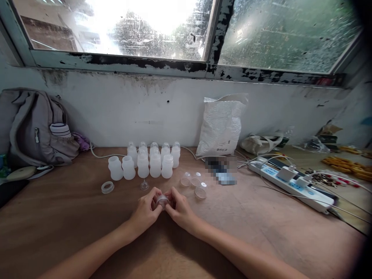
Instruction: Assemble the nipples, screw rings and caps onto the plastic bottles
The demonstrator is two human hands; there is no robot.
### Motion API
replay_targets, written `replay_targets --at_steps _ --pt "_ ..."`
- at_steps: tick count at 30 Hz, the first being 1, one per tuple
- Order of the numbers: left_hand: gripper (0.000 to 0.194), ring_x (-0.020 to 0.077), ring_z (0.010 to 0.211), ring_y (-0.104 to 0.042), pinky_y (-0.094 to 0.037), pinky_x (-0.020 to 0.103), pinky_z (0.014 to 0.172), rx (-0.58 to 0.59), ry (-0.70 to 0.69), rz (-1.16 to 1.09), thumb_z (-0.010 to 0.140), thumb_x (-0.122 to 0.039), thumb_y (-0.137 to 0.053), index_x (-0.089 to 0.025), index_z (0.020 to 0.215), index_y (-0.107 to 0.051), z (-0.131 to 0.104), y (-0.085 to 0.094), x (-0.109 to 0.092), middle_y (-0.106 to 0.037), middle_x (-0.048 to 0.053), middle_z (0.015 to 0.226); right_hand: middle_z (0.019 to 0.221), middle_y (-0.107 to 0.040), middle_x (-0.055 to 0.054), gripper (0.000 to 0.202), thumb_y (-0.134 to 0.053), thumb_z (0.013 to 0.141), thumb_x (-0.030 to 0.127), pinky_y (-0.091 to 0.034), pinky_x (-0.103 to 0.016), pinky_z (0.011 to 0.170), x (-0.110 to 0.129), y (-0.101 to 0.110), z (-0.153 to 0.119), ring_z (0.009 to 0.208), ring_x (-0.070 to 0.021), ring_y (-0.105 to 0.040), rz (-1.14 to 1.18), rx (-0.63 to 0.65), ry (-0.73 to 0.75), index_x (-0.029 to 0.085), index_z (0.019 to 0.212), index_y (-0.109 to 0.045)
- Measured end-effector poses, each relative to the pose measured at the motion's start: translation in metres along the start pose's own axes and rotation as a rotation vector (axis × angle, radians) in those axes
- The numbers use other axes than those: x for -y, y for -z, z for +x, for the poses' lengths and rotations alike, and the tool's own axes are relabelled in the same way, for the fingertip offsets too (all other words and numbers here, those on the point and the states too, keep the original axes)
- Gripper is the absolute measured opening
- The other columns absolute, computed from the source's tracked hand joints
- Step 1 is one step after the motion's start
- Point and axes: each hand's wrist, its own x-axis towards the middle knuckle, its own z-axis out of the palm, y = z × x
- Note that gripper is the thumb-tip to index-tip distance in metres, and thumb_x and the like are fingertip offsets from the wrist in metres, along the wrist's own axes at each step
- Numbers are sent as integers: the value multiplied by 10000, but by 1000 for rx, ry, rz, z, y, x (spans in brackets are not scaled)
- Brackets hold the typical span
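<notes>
My left hand [148,208] and my right hand [179,208] are closed around a small clear bottle part [162,200], ring-shaped at its top, just above the table. Both thumbs press its near side, and fingers hide much of it. Beyond my hands, translucent baby bottles [155,164] stand in rows, several topped with clear caps and two at the left front uncapped. A clear bottle nipple [144,185] rests in front of them. At the left lies a white collar ring [107,187]. Several clear caps [200,191] lie right of my hands.
A grey backpack [31,124] leans at the far left. Against the wall stands a white plastic mailer bag [221,126], with a pixelated flat object [222,171] before it. A power strip [293,186] with chargers and cables crosses the right side of the wooden table [58,221].
</notes>
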Motion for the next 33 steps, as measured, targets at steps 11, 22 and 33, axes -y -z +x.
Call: replay_targets --at_steps 11,22,33 --pt "112 111 560 -515 -373 197 514 22 4 -62 795 -232 -443 -193 881 -504 -1 3 -5 -585 -12 700 649 -533 18 70 -456 756 131 -343 -193 494 9 6 -1 525 -87 -439 -32 -38 -18 170 800 -495" --pt "126 113 570 -518 -372 200 525 21 15 -100 814 -256 -430 -187 808 -536 -1 5 -5 -589 -12 677 615 -538 14 58 -469 784 173 -338 -189 470 6 3 -1 506 -87 -441 -19 -45 -55 158 779 -526" --pt "142 102 561 -491 -365 189 509 77 68 -196 831 -295 -438 -182 789 -512 -2 4 -3 -554 -22 648 614 -535 9 62 -489 784 193 -343 -189 478 10 5 0 513 -87 -442 -30 -36 -57 149 756 -521"
